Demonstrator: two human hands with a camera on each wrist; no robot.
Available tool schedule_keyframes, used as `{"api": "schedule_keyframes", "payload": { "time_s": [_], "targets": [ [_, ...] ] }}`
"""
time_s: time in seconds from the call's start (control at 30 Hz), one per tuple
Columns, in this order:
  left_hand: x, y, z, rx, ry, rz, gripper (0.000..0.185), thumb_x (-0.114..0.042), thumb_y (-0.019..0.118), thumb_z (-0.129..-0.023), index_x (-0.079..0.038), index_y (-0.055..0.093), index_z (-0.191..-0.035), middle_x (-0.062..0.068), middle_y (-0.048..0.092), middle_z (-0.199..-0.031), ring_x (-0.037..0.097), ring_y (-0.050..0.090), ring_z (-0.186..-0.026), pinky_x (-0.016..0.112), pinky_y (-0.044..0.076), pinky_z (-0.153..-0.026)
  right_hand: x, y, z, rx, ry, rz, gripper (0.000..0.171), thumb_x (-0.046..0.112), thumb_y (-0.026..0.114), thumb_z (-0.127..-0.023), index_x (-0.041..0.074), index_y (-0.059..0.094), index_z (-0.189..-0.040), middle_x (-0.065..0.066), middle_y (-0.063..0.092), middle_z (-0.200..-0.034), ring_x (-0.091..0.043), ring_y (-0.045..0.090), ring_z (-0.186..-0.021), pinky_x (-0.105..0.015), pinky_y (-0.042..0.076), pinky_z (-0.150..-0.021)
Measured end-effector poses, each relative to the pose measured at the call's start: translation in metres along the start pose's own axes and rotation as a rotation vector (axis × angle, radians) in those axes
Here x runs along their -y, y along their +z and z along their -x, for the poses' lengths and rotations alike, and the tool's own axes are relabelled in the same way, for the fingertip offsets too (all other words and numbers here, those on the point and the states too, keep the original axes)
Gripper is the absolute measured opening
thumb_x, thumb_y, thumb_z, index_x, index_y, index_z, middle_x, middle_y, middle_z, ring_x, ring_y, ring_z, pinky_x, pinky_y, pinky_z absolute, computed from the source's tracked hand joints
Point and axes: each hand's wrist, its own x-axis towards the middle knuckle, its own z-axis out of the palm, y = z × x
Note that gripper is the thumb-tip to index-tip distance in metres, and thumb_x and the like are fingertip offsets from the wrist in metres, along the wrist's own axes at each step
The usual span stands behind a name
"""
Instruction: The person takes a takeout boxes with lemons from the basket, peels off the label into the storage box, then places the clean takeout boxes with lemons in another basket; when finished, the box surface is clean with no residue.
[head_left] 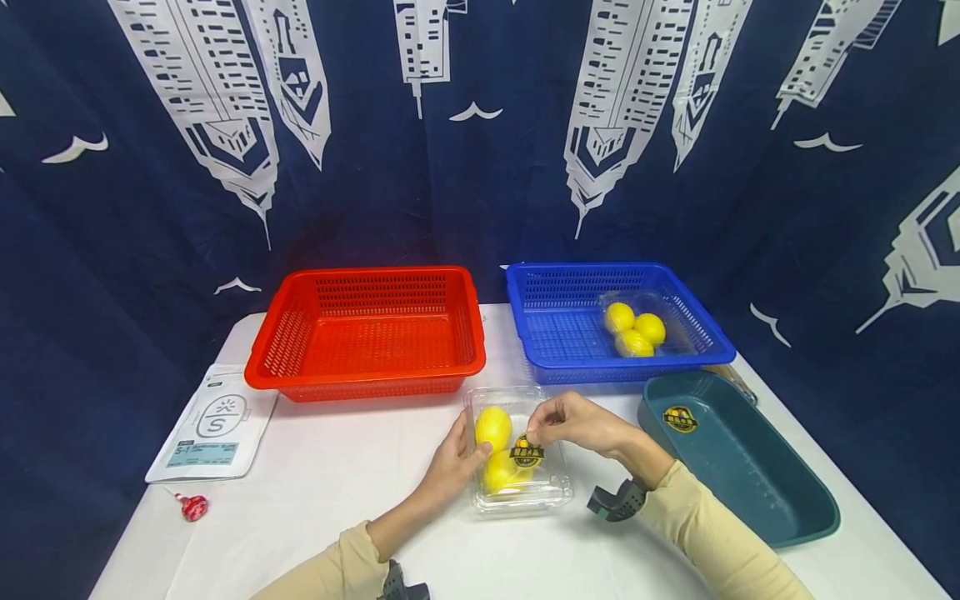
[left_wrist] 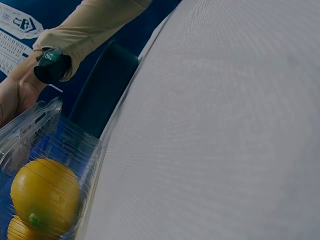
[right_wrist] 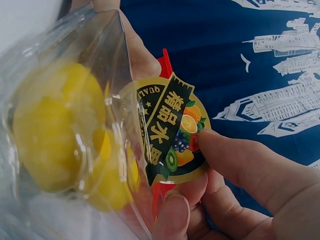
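Observation:
A clear plastic clamshell box [head_left: 551, 498] with yellow lemons [head_left: 493, 428] inside is at the front middle of the white table. My left hand [head_left: 453, 458] grips its left side, the thumb over the lid. With thumb and fingers my right hand [head_left: 573, 421] pinches one edge of a round black-and-gold fruit sticker [right_wrist: 187, 117]. In the right wrist view the sticker's other edge overlaps the box's lid. One lemon [left_wrist: 46, 195] shows large through the plastic in the left wrist view, where the left hand's fingers are out of sight.
Behind stand a red basket [head_left: 367, 385] and a blue basket [head_left: 540, 362] holding another box of lemons [head_left: 633, 329]. A teal tray [head_left: 757, 467] at right has a similar sticker [head_left: 680, 419] on it. A white pouch [head_left: 217, 425] and red lollipop [head_left: 193, 507] lie at left.

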Motion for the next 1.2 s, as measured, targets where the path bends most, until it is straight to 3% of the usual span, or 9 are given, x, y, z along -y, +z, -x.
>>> {"api": "schedule_keyframes", "payload": {
  "time_s": [0.27,1.2],
  "targets": [
    [-0.0017,-0.0003,-0.0020,0.004,-0.067,0.037,0.076,-0.014,0.056,-0.095,0.007,0.010,-0.153,0.028,0.018,-0.158,0.043,0.026,-0.144,0.051,0.028,-0.116,0.0019,0.0001,0.0009,-0.007,0.005,-0.014,0.021,0.009,0.067,-0.086,-0.010,0.066,-0.095,0.004,0.067,-0.085,-0.008,0.059,-0.078,-0.024,0.050,-0.076],
    [-0.0001,0.0004,-0.0018,0.000,-0.075,0.030,0.077,-0.016,0.057,-0.095,0.007,0.012,-0.153,0.027,0.017,-0.158,0.044,0.024,-0.145,0.051,0.026,-0.117,0.0028,-0.0018,0.0012,0.010,0.028,-0.010,0.022,0.012,0.067,-0.089,-0.009,0.065,-0.097,0.003,0.067,-0.086,-0.013,0.059,-0.079,-0.027,0.050,-0.078]
  ]
}}
